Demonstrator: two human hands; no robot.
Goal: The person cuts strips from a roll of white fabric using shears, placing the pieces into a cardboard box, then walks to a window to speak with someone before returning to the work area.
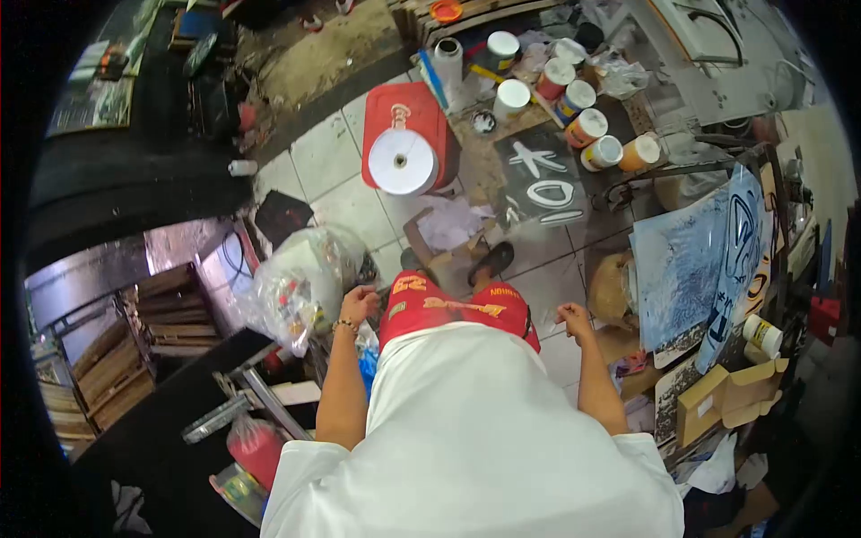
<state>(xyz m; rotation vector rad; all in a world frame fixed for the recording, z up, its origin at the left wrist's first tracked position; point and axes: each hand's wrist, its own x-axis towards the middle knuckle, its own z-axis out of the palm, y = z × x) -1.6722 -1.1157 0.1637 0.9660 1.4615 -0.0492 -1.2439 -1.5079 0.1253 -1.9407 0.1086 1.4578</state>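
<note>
My left hand (360, 306), with a dark bracelet at the wrist, hangs beside the red shorts (457, 309), near a clear plastic bag (300, 287). Its fingers are curled; whether they hold anything is too small to tell. On the other side my right hand (574, 321) is held out with bent fingers, close to a brown rounded sack (613, 289). What it may hold cannot be made out. In front of my feet lies an open cardboard box (417, 235) with white paper.
Ahead, a white roll (403, 162) sits on a red Coca-Cola box (375, 106). Paint tubs (512, 99) stand by a dark painted board (538, 184). Blue painted sheets (682, 269) lean at the right, above a cardboard box (728, 403). Wooden slats (112, 363) are at the left.
</note>
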